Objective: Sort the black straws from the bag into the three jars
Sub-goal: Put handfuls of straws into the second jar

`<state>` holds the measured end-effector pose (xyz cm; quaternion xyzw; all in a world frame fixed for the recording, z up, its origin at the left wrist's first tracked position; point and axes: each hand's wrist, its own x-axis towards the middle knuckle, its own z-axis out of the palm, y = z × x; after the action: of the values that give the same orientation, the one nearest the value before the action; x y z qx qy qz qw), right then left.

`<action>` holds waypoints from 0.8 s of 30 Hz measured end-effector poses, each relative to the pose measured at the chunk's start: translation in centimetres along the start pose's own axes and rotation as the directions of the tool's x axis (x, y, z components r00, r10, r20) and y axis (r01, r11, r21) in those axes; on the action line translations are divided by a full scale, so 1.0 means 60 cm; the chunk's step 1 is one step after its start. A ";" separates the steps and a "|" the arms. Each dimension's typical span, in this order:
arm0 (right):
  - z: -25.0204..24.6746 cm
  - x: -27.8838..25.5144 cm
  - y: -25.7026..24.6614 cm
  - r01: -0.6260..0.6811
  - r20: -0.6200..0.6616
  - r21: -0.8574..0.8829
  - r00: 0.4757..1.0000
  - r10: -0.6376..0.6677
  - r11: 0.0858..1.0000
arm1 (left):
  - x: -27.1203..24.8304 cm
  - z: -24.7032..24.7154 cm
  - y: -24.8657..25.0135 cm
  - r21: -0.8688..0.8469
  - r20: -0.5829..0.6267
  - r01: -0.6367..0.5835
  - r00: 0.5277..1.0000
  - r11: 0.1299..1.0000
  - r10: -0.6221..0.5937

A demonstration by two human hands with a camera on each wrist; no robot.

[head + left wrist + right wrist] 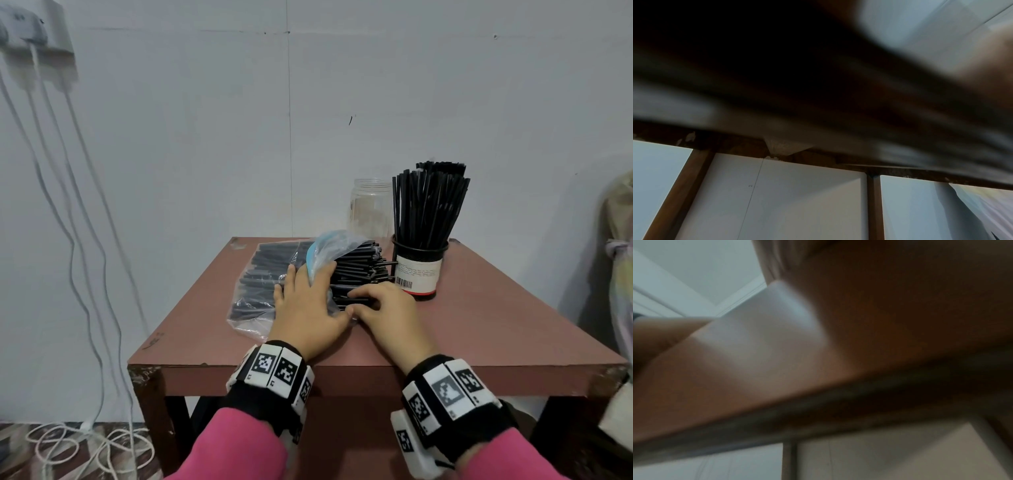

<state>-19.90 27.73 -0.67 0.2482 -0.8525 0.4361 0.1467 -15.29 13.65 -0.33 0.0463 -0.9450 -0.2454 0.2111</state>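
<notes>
A clear plastic bag [253, 284] of black straws lies on the brown table [479, 325]. A pile of straws [359, 267] pokes out of its open right end. My left hand [308, 284] lies flat on the bag with its fingers straight and presses it down. My right hand [354, 301] curls its fingers and thumb round a few straws at the front of the pile. A labelled jar [419, 274] right of the pile stands packed with upright straws [428, 205]. Behind it stands an empty clear jar [370, 209]. Both wrist views are blurred and show only skin and table edge.
White cables [68, 205] hang down the wall on the left and coil on the floor. A pale bundle of cloth or bags [620, 240] sits beyond the table's right side. Bare tabletop lies to the right of the labelled jar and in front of my hands.
</notes>
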 end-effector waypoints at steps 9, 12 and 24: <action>-0.011 -0.007 0.021 -0.185 -0.097 0.540 0.955 0.279 0.821 | -0.003 -0.002 0.000 -0.037 -0.028 -0.023 0.999 0.999 0.022; -0.016 -0.008 0.017 -0.196 -0.053 0.664 0.950 0.307 0.722 | -0.004 -0.002 0.001 -0.039 -0.025 -0.037 0.999 0.999 0.036; -0.017 -0.013 0.010 -0.141 -0.040 0.726 0.969 0.246 0.673 | -0.002 0.000 0.000 -0.018 -0.027 -0.032 0.999 0.999 0.031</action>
<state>-19.54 29.11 -0.83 0.1641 -0.6241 0.7624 0.0480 -15.17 13.68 -0.41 0.0327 -0.9405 -0.2499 0.2280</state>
